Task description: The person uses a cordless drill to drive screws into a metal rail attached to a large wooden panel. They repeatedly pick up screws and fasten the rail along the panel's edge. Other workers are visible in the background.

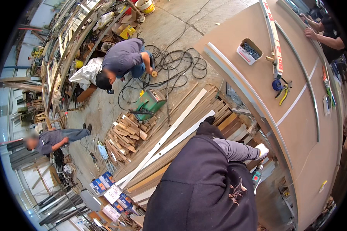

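Note:
My left hand [263, 151], in a white glove, reaches past the near edge of a large brown panel [300, 154], low beside its metal rim. Its fingers look curled, but what lies in them is too small to make out. Just below the glove is a green and red power drill [257, 175], its front end pointing up toward the hand. My dark top covers the drill's lower part. My right hand does not show; the dark top may hide it.
On the panel lie a box of screws [250, 52], pliers [284, 94], a red-marked bar [273, 42] and a metal strip [306, 81]. Another person's hands [310, 32] touch its far edge. A co-worker [123, 59] crouches near cables [177, 65] and a green machine [152, 104]. Planks [169, 134] cover the floor.

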The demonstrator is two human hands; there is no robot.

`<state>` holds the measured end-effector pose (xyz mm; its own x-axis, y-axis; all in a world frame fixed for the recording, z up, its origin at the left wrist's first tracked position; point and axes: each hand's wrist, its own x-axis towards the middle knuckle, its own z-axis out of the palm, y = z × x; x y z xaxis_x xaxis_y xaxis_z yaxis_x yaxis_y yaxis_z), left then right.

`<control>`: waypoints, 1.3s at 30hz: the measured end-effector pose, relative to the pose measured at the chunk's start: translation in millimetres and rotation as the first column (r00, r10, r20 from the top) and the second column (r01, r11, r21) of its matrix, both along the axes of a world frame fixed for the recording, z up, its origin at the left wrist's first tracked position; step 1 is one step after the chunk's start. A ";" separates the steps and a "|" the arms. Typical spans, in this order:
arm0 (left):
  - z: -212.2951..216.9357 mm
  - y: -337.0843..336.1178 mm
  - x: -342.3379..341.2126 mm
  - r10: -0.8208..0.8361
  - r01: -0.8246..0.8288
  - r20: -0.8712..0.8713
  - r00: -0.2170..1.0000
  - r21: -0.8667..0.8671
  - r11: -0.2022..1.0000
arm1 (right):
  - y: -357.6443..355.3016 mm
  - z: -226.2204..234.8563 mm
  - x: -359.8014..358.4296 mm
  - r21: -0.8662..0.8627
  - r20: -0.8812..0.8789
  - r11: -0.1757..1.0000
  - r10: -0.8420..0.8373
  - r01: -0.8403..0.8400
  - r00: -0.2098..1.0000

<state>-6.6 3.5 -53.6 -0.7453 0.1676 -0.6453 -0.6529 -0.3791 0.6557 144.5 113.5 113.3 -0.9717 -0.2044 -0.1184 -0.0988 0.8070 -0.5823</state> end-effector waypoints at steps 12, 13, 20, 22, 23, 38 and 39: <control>53.2 -35.1 -2.2 0.033 -0.044 0.075 0.997 0.144 0.989 | 25.9 -27.4 0.1 -0.101 -0.237 0.995 0.001 -0.026 0.972; 43.5 -25.2 -4.5 0.032 -0.048 0.094 0.995 0.171 0.984 | 28.3 -25.2 -1.5 -0.043 -0.256 0.998 0.022 -0.034 0.967; 46.4 -4.9 -14.7 -0.111 0.080 0.149 0.983 0.202 0.976 | 51.8 -29.7 -18.5 0.309 0.002 0.945 0.116 -0.110 0.993; 43.5 2.5 -21.8 -0.124 0.109 0.076 0.989 0.176 0.978 | 54.5 -26.4 -32.3 0.415 0.114 0.895 0.128 -0.165 0.985; 43.6 4.4 -25.8 -0.159 0.140 0.114 0.981 0.157 0.978 | 57.8 -30.6 -38.5 0.463 0.120 0.869 0.135 -0.176 0.984; 40.4 12.4 -52.6 -0.177 0.174 0.029 0.984 0.098 0.980 | 73.1 -43.9 -70.4 0.591 0.060 0.788 0.167 -0.170 0.984; 43.1 12.8 -51.5 -0.164 0.163 0.007 0.986 0.096 0.982 | 75.3 -45.6 -70.3 0.592 0.063 0.788 0.168 -0.172 0.984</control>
